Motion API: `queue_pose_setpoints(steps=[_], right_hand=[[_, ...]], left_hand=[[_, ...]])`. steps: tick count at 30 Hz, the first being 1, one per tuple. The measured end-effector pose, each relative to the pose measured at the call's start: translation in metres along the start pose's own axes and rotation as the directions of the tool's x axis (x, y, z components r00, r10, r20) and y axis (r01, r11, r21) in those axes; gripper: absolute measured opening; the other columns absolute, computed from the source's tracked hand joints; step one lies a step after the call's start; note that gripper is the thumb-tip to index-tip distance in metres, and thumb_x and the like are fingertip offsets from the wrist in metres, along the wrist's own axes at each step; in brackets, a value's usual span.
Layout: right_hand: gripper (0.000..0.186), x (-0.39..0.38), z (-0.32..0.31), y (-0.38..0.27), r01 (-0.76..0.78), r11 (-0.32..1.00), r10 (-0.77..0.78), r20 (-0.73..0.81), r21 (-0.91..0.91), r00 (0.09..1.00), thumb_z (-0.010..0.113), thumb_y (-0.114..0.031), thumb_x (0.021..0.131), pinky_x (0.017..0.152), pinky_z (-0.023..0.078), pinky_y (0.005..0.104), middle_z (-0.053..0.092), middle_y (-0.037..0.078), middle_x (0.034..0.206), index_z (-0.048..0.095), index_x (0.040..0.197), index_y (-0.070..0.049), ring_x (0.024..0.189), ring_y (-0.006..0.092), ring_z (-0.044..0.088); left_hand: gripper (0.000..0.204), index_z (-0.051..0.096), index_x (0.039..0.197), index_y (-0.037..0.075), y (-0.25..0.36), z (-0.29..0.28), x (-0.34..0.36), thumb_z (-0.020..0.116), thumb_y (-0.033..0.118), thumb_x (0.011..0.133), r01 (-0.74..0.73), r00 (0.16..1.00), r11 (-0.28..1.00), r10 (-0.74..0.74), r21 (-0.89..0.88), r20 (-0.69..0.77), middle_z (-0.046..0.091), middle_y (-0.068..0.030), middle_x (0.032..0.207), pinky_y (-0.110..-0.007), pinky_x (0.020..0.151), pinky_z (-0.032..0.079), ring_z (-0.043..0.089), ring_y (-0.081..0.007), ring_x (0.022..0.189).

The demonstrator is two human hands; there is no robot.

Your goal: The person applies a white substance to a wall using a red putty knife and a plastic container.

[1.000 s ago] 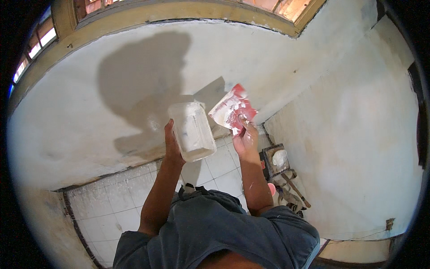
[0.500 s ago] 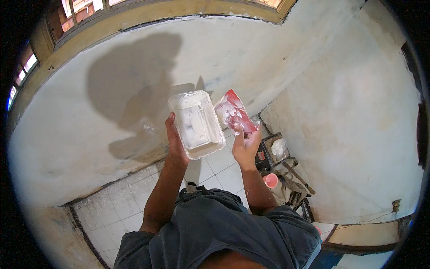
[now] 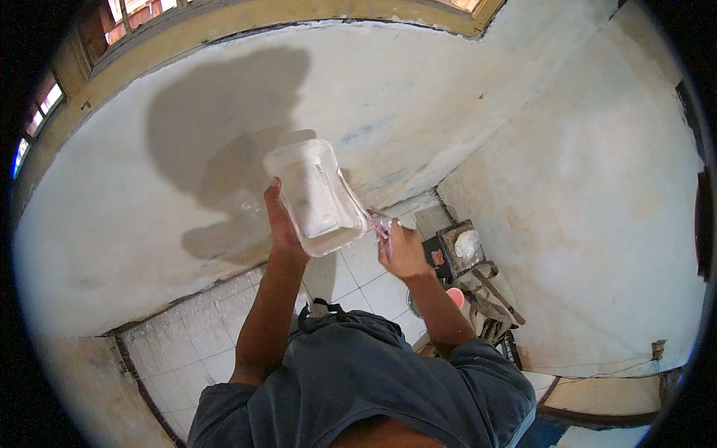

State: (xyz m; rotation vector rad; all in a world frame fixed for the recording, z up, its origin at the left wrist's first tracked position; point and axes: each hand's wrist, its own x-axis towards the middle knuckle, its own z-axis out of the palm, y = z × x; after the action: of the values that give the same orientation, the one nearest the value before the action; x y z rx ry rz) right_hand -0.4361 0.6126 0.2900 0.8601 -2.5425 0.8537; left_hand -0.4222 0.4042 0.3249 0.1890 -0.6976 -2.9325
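Observation:
A see-through rectangular plastic tub (image 3: 301,151), coated inside with white paste (image 3: 320,201), is tilted in front of me. My left hand (image 3: 284,228) grips its left side, the thumb over the rim. In my right hand (image 3: 405,252), the fingers are closed round a red flat spreader (image 3: 379,226) smeared with white. The spreader is seen nearly edge-on at the tub's right rim. Part of it is hidden behind the tub and my fingers, and I cannot tell whether it touches the rim.
A patchy whitish wall (image 3: 418,97) rises ahead beneath a yellowish window frame (image 3: 261,19). Another wall (image 3: 597,224) meets it on the right. White tiles (image 3: 202,328) cover the floor. A dark box (image 3: 448,257) carrying a white bundle (image 3: 467,244) stands near a pink cup (image 3: 455,297).
The spreader has turned from showing its broad red face to nearly edge-on, and my right hand has rotated and moved slightly lower. The tub has shifted a little left and up.

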Motion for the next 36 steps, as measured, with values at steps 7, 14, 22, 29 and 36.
queue_pose_setpoints(steps=[7,14,22,29,36], right_hand=[[0.027,0.086,-0.086,0.021,-0.077,0.939,0.161,-0.233,0.334,0.959,0.056,-0.003,0.081,0.066,0.050,0.0324,0.064,0.014,0.083,0.053,0.108,0.003,0.070,0.0218,0.063],[0.025,0.119,-0.058,-0.024,-0.155,0.959,0.123,0.144,0.237,0.982,0.063,-0.014,0.079,0.063,0.047,0.0378,0.059,0.017,0.074,0.050,0.092,0.003,0.067,0.0266,0.061],[0.021,0.101,-0.040,-0.044,-0.238,0.962,0.218,0.145,0.135,0.965,0.061,-0.012,0.078,0.063,0.045,0.0381,0.057,0.023,0.075,0.049,0.086,0.004,0.066,0.0345,0.057],[0.022,0.087,-0.016,-0.031,-0.282,0.926,0.293,-0.007,0.251,0.956,0.060,-0.011,0.077,0.065,0.047,0.0413,0.060,0.023,0.075,0.051,0.090,0.005,0.069,0.0383,0.061],[0.024,0.084,-0.014,-0.033,-0.294,0.941,0.304,-0.039,0.166,0.952,0.060,-0.012,0.077,0.065,0.048,0.0456,0.061,0.023,0.073,0.049,0.090,0.005,0.069,0.0410,0.061]], left_hand=[[0.071,0.038,0.133,0.007,-0.003,-0.028,0.016,0.045,0.057,0.083,0.096,0.982,0.995,-0.092,-0.014,0.163,0.052,-0.0145,0.120,-0.046,0.091,0.046,0.054,-0.0300,0.109],[0.072,0.038,0.133,0.007,-0.007,-0.021,0.010,0.048,0.056,0.081,0.135,0.988,0.989,-0.140,0.067,0.071,0.051,-0.0144,0.123,-0.046,0.094,0.045,0.052,-0.0300,0.112],[0.067,0.038,0.134,0.007,-0.024,-0.024,0.022,0.048,0.052,0.085,0.128,0.972,0.991,-0.120,-0.027,0.201,0.050,-0.0128,0.126,-0.044,0.098,0.041,0.051,-0.0295,0.114],[0.066,0.038,0.132,0.000,-0.043,-0.041,0.030,0.049,0.047,0.087,-0.016,0.986,1.000,0.014,0.006,0.165,0.053,-0.0135,0.122,-0.041,0.096,0.043,0.054,-0.0269,0.110],[0.069,0.038,0.131,-0.001,-0.052,-0.041,0.031,0.057,0.045,0.083,-0.048,0.969,0.999,0.044,0.009,0.245,0.054,-0.0136,0.119,-0.040,0.094,0.045,0.055,-0.0255,0.108]])
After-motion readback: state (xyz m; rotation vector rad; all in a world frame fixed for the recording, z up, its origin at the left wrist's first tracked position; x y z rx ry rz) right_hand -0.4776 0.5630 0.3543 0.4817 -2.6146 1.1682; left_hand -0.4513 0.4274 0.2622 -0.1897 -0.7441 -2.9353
